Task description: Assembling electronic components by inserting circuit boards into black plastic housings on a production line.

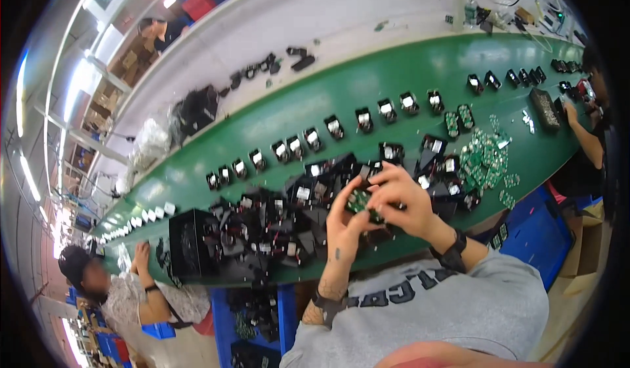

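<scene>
Both my hands are raised over the near side of the green bench, around a small green circuit board (357,201) with dark parts beside it. My left hand (342,224) is curled about the board's left side, thumb against its lower edge. The fingers of my right hand (408,204) are bent in a pinch at the board's right side; what lies under their tips is partly hidden. Around and behind my hands spreads a heap of black plastic housings (262,230) with wires and pale labels. To the right lies a pile of loose green circuit boards (484,161).
A row of black housings (312,138) runs along the bench (367,73). A black box (187,240) stands left of the heap, and a parts tray (545,109) sits at right. Blue bins (287,319) are below. Co-workers sit at left (154,296) and right (587,132).
</scene>
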A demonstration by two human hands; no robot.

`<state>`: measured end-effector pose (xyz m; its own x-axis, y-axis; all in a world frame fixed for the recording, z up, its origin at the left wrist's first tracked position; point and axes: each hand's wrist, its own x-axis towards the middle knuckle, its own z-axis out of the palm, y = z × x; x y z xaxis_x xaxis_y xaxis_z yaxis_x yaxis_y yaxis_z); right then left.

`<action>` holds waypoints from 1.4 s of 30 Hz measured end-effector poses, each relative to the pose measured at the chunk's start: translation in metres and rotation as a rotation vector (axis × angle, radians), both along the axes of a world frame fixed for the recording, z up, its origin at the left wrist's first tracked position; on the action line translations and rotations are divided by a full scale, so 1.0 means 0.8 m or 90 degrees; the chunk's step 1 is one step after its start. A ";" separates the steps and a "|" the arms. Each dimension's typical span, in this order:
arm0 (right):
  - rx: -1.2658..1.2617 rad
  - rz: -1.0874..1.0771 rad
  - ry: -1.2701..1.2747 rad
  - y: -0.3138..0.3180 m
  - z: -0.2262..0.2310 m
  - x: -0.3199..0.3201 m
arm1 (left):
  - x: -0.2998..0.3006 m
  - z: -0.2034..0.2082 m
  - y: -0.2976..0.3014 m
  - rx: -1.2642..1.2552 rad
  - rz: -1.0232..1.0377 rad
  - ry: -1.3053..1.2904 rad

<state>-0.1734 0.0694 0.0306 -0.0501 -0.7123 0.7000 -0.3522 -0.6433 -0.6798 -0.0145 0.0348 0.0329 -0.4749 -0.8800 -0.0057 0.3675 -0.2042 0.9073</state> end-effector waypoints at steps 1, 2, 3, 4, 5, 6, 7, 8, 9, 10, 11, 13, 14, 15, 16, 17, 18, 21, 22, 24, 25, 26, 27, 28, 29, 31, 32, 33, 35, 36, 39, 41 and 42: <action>0.043 0.025 -0.088 -0.001 0.003 0.011 | 0.015 -0.008 -0.005 -0.046 -0.033 -0.022; 0.051 0.023 -0.099 -0.013 -0.004 0.023 | 0.028 -0.005 -0.010 -0.046 -0.015 -0.065; 0.049 0.012 -0.103 -0.016 -0.005 0.036 | 0.038 0.003 -0.010 -0.057 -0.008 -0.102; 0.010 -0.015 -0.084 -0.021 -0.002 0.050 | 0.050 0.004 -0.012 -0.069 -0.010 -0.113; -0.003 -0.026 -0.054 -0.021 0.000 0.061 | 0.062 0.004 -0.011 -0.081 -0.015 -0.124; -0.012 -0.018 -0.047 -0.028 0.000 0.070 | 0.070 0.004 -0.017 -0.075 -0.036 -0.079; -0.022 -0.012 -0.039 -0.031 0.000 0.078 | 0.076 0.006 -0.016 -0.073 -0.027 -0.053; -0.022 -0.030 -0.034 -0.032 0.003 0.088 | 0.085 0.012 -0.017 -0.068 -0.035 -0.039; -0.016 -0.017 -0.015 -0.032 0.003 0.090 | 0.091 0.012 -0.016 -0.059 -0.041 -0.022; -0.021 -0.021 0.014 -0.034 0.005 0.094 | 0.097 0.009 -0.018 -0.054 -0.043 -0.020; -0.026 -0.025 0.044 -0.035 0.007 0.097 | 0.102 0.006 -0.021 -0.057 -0.039 0.002; -0.030 -0.037 0.089 -0.035 0.012 0.099 | 0.109 0.003 -0.020 -0.053 -0.039 0.028; -0.040 -0.045 0.131 -0.033 0.015 0.100 | 0.111 0.003 -0.018 -0.072 -0.003 0.038; -0.035 -0.051 0.135 -0.032 0.019 0.101 | 0.109 0.003 -0.018 -0.092 0.032 0.049; -0.036 -0.078 0.159 -0.031 0.025 0.103 | 0.106 0.002 -0.019 -0.115 0.082 0.050; -0.036 -0.107 0.182 -0.031 0.026 0.102 | 0.104 -0.003 -0.021 -0.110 0.075 0.051; 0.005 -0.097 0.185 -0.031 0.022 0.102 | 0.105 -0.007 -0.023 -0.192 0.124 -0.041; 0.047 -0.091 0.161 -0.033 0.013 0.100 | 0.098 -0.016 -0.027 -0.281 0.159 -0.129; 0.053 -0.103 0.154 -0.034 0.010 0.099 | 0.094 -0.014 -0.028 -0.313 0.168 -0.149; 0.071 -0.099 0.129 -0.036 0.003 0.097 | 0.087 -0.020 -0.034 -0.337 0.178 -0.143; 0.081 -0.095 0.116 -0.036 0.000 0.095 | 0.085 -0.023 -0.037 -0.331 0.165 -0.147; 0.074 -0.110 0.132 -0.039 -0.003 0.090 | 0.083 -0.024 -0.039 -0.325 0.157 -0.157; 0.082 -0.117 0.126 -0.038 -0.005 0.089 | 0.081 -0.024 -0.042 -0.319 0.151 -0.167; 0.104 -0.113 0.098 -0.038 -0.008 0.087 | 0.080 -0.024 -0.045 -0.319 0.140 -0.181; 0.125 -0.108 0.070 -0.039 -0.010 0.086 | 0.078 -0.024 -0.048 -0.314 0.133 -0.186; 0.145 -0.107 0.042 -0.040 -0.012 0.086 | 0.070 -0.022 -0.053 -0.308 0.124 -0.191; 0.160 -0.106 0.016 -0.041 -0.012 0.086 | 0.067 -0.025 -0.055 -0.311 0.118 -0.190; 0.164 -0.105 0.014 -0.041 -0.015 0.085 | 0.064 -0.027 -0.057 -0.308 0.117 -0.192; 0.155 -0.121 -0.038 -0.042 -0.022 0.081 | 0.057 -0.028 -0.059 -0.311 0.107 -0.193; 0.156 -0.115 -0.031 -0.041 -0.023 0.076 | 0.055 -0.027 -0.058 -0.303 0.104 -0.163; 0.146 -0.091 -0.049 -0.047 -0.029 0.059 | 0.041 -0.035 -0.061 -0.312 0.102 -0.174; 0.154 -0.090 -0.018 -0.046 -0.029 0.051 | 0.034 -0.035 -0.060 -0.299 0.099 -0.178; 0.172 -0.085 -0.028 -0.047 -0.030 0.045 | 0.027 -0.036 -0.061 -0.305 0.108 -0.188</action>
<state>-0.1375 0.0316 0.0064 -0.1823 -0.8577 0.4807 -0.3881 -0.3864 -0.8367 0.0072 -0.0143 0.0044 -0.3661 -0.8808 0.3002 0.0766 0.2929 0.9531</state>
